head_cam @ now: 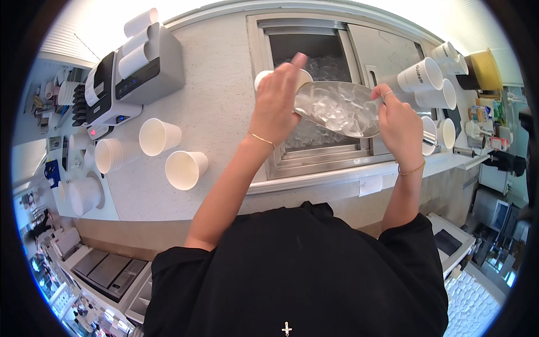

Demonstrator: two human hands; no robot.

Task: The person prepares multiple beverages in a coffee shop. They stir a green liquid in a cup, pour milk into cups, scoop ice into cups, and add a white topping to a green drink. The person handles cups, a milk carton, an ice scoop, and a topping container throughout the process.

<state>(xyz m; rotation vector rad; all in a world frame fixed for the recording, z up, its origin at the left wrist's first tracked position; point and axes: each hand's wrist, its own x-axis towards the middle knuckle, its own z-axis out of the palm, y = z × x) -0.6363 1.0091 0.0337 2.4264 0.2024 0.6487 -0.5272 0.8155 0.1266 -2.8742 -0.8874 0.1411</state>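
My right hand grips the handle end of a metal ice scoop, which is heaped with clear ice. The scoop is over the opening of an ice bin set in the counter, with more ice inside. My left hand, slightly blurred, is closed around a white paper cup at the scoop's front edge. The cup is mostly hidden by the hand, and its mouth faces the scoop. Whether any ice is in the cup cannot be seen.
Two white cups and a cup stack stand left on the counter, near a label printer and a cup dispenser. Several cups stand on the right by the bin's sliding lid. A yellow-topped container is beyond.
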